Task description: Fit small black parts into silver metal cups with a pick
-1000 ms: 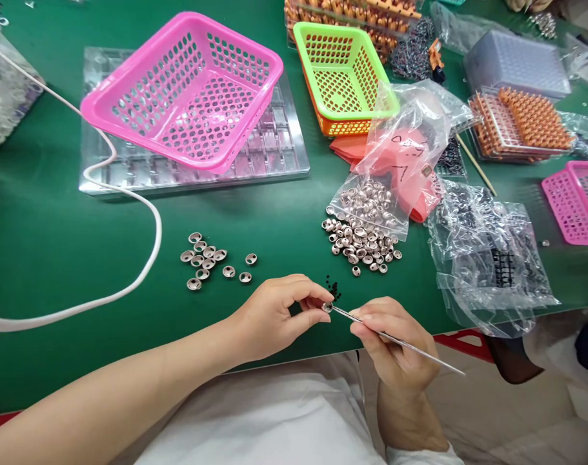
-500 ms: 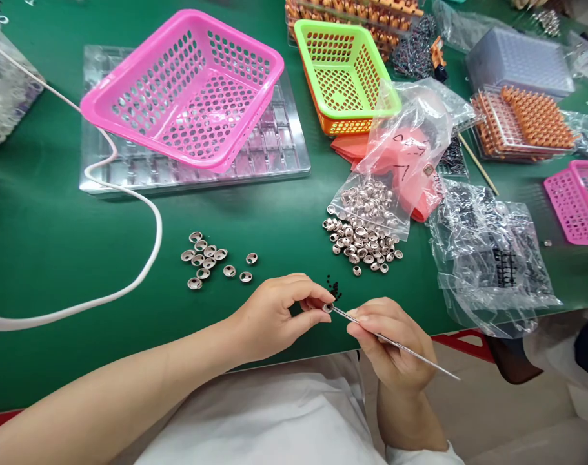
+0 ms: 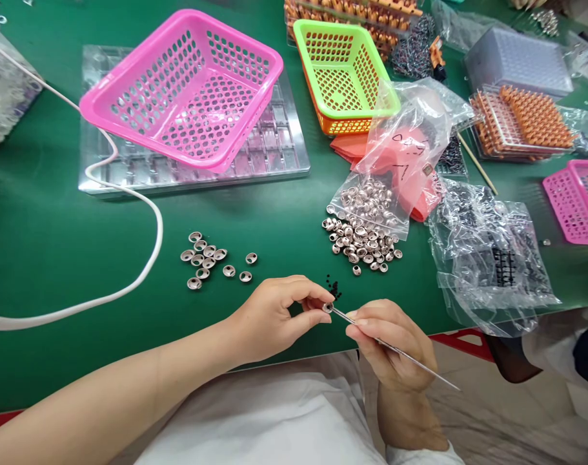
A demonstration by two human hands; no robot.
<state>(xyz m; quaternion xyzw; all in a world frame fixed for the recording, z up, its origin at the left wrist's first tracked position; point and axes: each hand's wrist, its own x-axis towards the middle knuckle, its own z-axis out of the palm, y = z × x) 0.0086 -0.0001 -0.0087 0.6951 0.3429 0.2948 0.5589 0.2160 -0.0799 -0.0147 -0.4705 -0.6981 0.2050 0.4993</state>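
Between thumb and index finger, my left hand [image 3: 279, 316] pinches a small silver metal cup [image 3: 328, 307] near the table's front edge. My right hand [image 3: 395, 342] grips a thin metal rod [image 3: 412, 356], whose tip meets the cup. Whether the tip holds anything is too small to tell. Just behind the cup lie several tiny black pieces [image 3: 333, 286]. Farther back is a pile of similar silver cups [image 3: 361, 244], partly inside a clear plastic bag [image 3: 395, 216]. A smaller group of cups [image 3: 209, 252] lies spread out to the left.
A pink basket [image 3: 216, 152] rests on a clear compartment tray [image 3: 294, 148]. Behind the bag stands a green basket [image 3: 339, 116]. A white cord [image 3: 155, 239] curves across the left. Plastic bags [image 3: 482, 258], orange parts [image 3: 536, 119] and another pink basket [image 3: 569, 206] are at right.
The rod's rear end has dipped slightly with my right hand, while its tip stays at the cup. My left hand shows almost no movement.
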